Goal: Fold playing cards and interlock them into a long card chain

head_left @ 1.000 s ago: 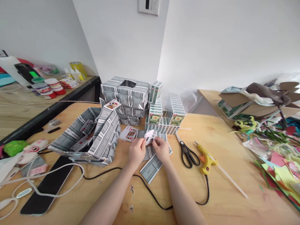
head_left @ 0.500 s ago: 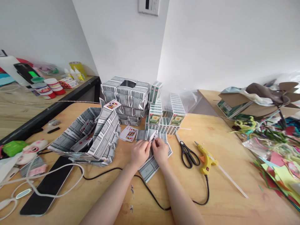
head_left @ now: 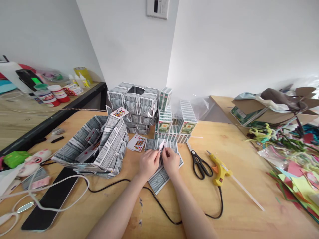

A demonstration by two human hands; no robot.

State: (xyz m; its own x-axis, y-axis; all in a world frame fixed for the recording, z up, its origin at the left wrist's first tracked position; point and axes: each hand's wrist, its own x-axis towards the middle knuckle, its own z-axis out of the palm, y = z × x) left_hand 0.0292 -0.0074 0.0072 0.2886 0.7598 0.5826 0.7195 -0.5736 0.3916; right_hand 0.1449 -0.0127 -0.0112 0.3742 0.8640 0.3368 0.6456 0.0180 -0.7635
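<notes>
From my remote feed, I see left hand (head_left: 149,162) and right hand (head_left: 171,161) pinching a small white-faced paper playing card (head_left: 161,145) at their twelve o'clock, over grey-patterned rectangular cards (head_left: 158,181) on the pale wooden counter (head_left: 239,162). Uneven finger pressure could crease it. Thin black cord (head_left: 159,203), six o'clock: snagging it could drag the yellow plastic glue gun (head_left: 221,171), three o'clock.

The held card (head_left: 161,145) was smooth paper, the table (head_left: 221,132) smooth wood. Glue gun (head_left: 220,171) and scissor handles (head_left: 198,161) looked plastic.
</notes>
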